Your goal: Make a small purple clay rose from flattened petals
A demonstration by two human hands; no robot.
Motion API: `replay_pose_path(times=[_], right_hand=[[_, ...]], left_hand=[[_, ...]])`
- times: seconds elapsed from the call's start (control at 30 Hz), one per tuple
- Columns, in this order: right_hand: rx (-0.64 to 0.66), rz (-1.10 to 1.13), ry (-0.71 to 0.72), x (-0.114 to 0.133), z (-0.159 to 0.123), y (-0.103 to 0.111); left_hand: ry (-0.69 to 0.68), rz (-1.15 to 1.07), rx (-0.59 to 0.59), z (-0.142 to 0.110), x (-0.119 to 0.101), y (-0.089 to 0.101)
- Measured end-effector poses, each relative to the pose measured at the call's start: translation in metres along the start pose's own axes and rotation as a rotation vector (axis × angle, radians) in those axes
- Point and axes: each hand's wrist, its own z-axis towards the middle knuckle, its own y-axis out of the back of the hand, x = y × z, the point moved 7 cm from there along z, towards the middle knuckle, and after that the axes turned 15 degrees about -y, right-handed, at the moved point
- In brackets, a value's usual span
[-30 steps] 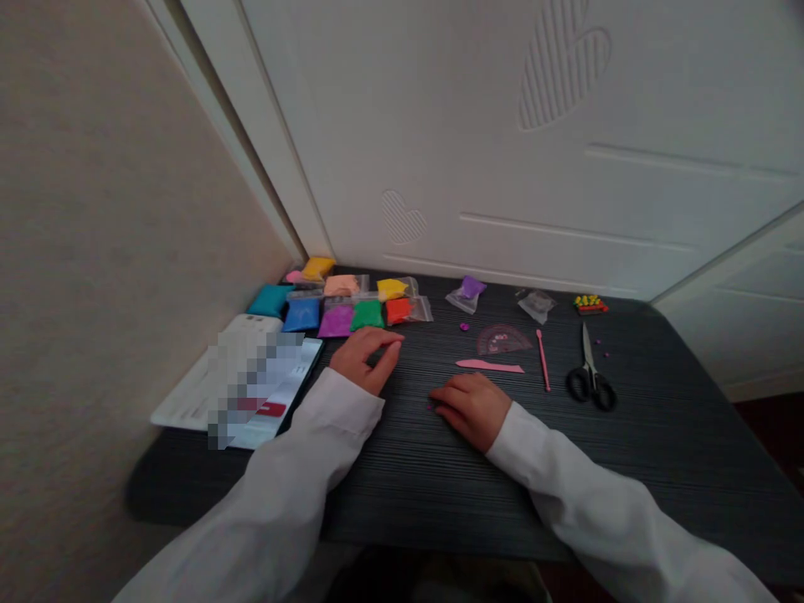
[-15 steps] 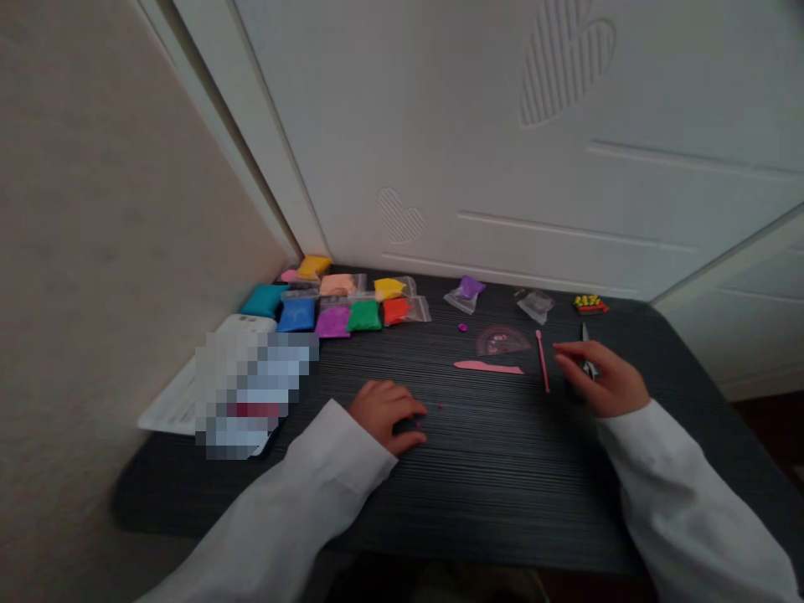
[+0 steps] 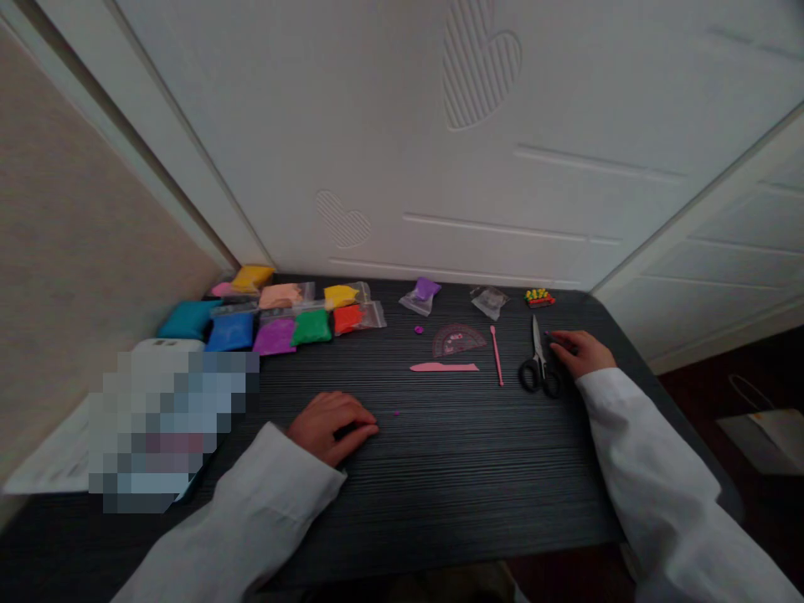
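Observation:
My right hand [image 3: 581, 352] lies on the dark table [image 3: 477, 469] just right of the black scissors [image 3: 537, 368]. Its fingertips are pinched together at a tiny purple bit [image 3: 548, 335] beside the scissor blades. My left hand [image 3: 330, 427] rests palm down near the table's middle, fingers lightly bent, with nothing seen in it. A small purple crumb [image 3: 397, 412] lies just to its right. Between my hands are a pink flat modelling tool [image 3: 444, 367], a thin pink stick tool [image 3: 497, 355] and a purple half-round protractor [image 3: 459, 341].
Several bags of coloured clay [image 3: 276, 314] lie at the back left, a purple clay bag [image 3: 422, 293] and a clear bag [image 3: 489, 301] at the back. A small red and yellow item [image 3: 538, 297] sits by the door. Papers [image 3: 50, 456] lie at the left edge.
My right hand went from the table's middle across to the right of the scissors. My left hand drew back from the clay bags toward me. The view has swung right.

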Motion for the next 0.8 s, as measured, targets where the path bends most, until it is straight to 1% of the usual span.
replay_pose_path(times=[0.17,0.4,0.57,0.8], right_hand=[[0.029,-0.052,-0.001,0.001,0.007,-0.001],[0.079,-0.109,0.02,0.013,0.021,-0.005],[0.054,-0.15,0.029,0.017,0.021,-0.008],[0.02,-0.171,-0.013,0.017,0.02,-0.005]], left_hand=[[-0.013,0.002,-0.003,0.001,-0.001,0.002],[0.043,-0.044,-0.086,0.001,-0.001,0.008],[0.071,-0.062,-0.113,0.002,0.0,0.011],[0.063,-0.045,-0.081,0.002,0.001,0.01]])
